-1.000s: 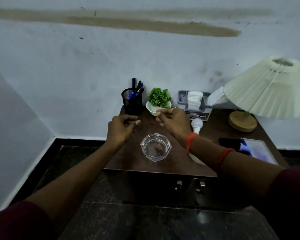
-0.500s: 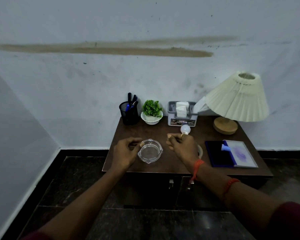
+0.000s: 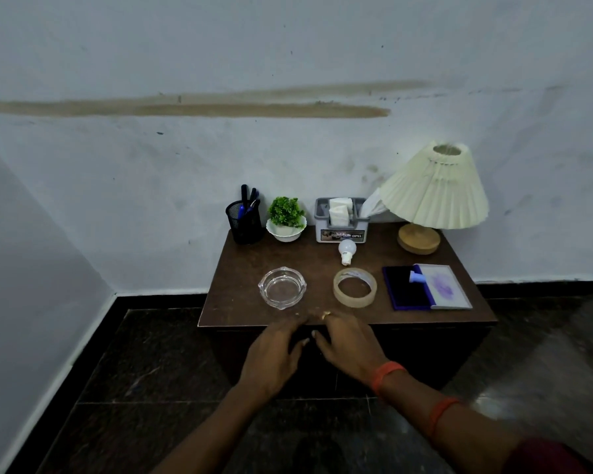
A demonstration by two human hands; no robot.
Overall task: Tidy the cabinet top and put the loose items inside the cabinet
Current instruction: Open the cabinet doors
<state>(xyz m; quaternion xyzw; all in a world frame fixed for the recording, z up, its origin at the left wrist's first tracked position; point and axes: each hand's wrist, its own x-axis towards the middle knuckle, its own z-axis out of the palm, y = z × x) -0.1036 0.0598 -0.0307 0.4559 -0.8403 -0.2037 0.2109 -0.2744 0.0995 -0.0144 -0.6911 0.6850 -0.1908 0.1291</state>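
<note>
The dark wooden cabinet (image 3: pixel 240 302) stands against the wall with its doors closed. On top lie a clear glass ashtray (image 3: pixel 282 287), a tape roll (image 3: pixel 355 287), a white light bulb (image 3: pixel 346 250) and an open blue stamp pad (image 3: pixel 427 286). My left hand (image 3: pixel 273 359) and my right hand (image 3: pixel 351 343) are side by side at the middle of the cabinet's front edge. Their fingers reach up to that edge and look fairly straight, holding nothing. Both hands hide the door handles.
Along the back stand a black mesh pen holder (image 3: pixel 245 222), a small potted plant (image 3: pixel 286 218), a grey tissue holder (image 3: pixel 341 222) and a pleated table lamp (image 3: pixel 432 193). White walls close in behind and on the left. The floor (image 3: pixel 144 371) is dark tile.
I have stepped back and both hands have drawn away from the cabinet top, down to its front edge. The tape roll, hidden behind my right wrist earlier, is now in plain view.
</note>
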